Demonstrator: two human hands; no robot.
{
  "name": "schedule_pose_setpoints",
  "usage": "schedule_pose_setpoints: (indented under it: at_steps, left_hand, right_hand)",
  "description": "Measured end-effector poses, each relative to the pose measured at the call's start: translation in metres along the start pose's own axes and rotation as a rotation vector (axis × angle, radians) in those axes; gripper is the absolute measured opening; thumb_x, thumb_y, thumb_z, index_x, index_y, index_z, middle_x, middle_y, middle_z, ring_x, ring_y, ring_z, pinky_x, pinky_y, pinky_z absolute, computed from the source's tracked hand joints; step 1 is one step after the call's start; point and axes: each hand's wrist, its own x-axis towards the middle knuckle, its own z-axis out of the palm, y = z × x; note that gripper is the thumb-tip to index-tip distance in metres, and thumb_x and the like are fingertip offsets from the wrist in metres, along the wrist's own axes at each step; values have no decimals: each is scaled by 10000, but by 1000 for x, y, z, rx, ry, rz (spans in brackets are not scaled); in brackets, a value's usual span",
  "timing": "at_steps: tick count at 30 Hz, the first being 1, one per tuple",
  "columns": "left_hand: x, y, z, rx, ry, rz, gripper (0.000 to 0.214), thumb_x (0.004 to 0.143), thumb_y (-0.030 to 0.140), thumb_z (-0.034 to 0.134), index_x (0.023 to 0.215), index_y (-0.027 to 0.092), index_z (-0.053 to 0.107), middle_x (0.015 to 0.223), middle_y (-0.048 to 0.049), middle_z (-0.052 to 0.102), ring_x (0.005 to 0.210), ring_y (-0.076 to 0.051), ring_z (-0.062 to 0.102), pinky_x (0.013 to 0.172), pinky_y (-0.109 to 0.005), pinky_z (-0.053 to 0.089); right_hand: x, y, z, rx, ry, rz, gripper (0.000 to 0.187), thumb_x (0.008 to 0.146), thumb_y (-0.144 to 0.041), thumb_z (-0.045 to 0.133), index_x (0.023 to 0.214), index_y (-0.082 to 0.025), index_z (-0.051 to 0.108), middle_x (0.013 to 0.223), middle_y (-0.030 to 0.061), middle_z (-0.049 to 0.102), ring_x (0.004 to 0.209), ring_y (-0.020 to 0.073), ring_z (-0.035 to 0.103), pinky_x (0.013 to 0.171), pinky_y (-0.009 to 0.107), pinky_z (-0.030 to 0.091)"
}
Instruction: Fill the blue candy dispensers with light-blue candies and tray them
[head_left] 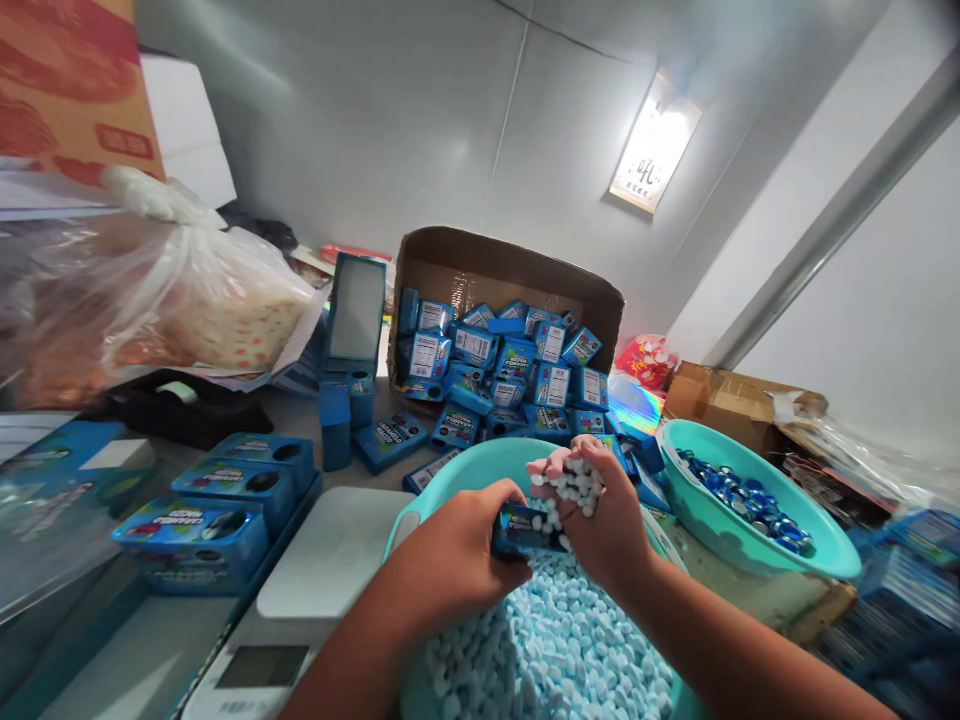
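My left hand (457, 550) is closed round a small blue box (525, 528), held over a teal basin (442, 480) full of pale blue and white tablets (555, 650). My right hand (600, 520) is cupped round a heap of those tablets (571, 485), right against the open end of the box. Both forearms reach in from the bottom edge.
A tipped cardboard carton (510, 270) spills several blue boxes (510, 370) behind the basin. A second teal bowl (750, 540) of shiny blue caps sits to the right. A white scale (300, 600) and a tray of filled blue boxes (217, 500) lie left; plastic bags (150, 290) beyond.
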Motion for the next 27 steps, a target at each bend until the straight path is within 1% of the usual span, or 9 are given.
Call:
schedule_pose_setpoints:
  at_steps: [2,4,7,10,13,15,19,23,27]
  left_hand:
    - [0,1,0,-13,0,11,264,678,208,633,936,255,607,776,57,661,678,-143,584,558,-243,326]
    - [1,3,-1,-23,17,21,260,671,183,618,923,250,610,766,63,661,668,-137,580,557,-240,325]
    - [1,7,-2,-46,53,25,275,671,162,608,931,252,623,773,70,674,648,-130,583,556,-238,334]
    - [0,9,-3,-68,52,27,327,676,168,624,988,265,636,826,71,696,685,-137,614,569,-235,366]
    - [-1,8,-2,-74,36,29,342,678,181,636,1008,270,636,855,70,704,724,-145,633,586,-234,385]
    - [-1,8,-2,-62,38,34,310,677,179,634,974,265,632,829,73,695,711,-141,626,574,-234,373]
    - [0,7,-2,-39,54,40,248,675,172,637,908,256,618,756,88,665,644,-119,588,536,-236,340]
    - [0,7,-3,-48,55,47,247,680,168,641,907,262,614,772,100,663,668,-111,593,549,-229,357]
    - [0,7,-3,-72,51,30,272,691,180,644,949,267,624,783,94,658,673,-114,598,556,-231,367]
  right_hand:
    - [1,-1,2,45,-1,53,167,791,-314,692,819,-229,550,766,-2,620,927,227,663,766,323,566]
    - [1,-3,5,87,7,105,173,853,-376,604,796,-223,546,734,8,624,906,231,668,759,333,564]
    - [2,-8,10,56,-2,90,163,830,-354,606,757,-214,565,716,14,638,889,224,662,777,321,545]
    - [1,-10,12,12,-18,64,194,822,-326,582,670,-207,565,664,15,628,859,213,653,836,319,516]
    - [0,-8,10,17,-60,40,245,845,-320,555,626,-209,562,616,17,605,837,221,644,846,331,501]
    - [0,-5,9,49,-85,40,272,866,-322,541,618,-212,563,599,17,588,816,224,638,831,336,498]
    - [2,0,8,103,-112,34,257,863,-329,564,639,-204,585,637,27,605,748,206,615,785,331,500]
    - [2,0,7,98,-110,5,218,856,-335,596,693,-192,621,720,36,637,689,185,592,682,304,488]
    - [1,-1,4,44,-111,-32,227,882,-365,598,742,-194,647,757,46,660,725,198,616,703,321,495]
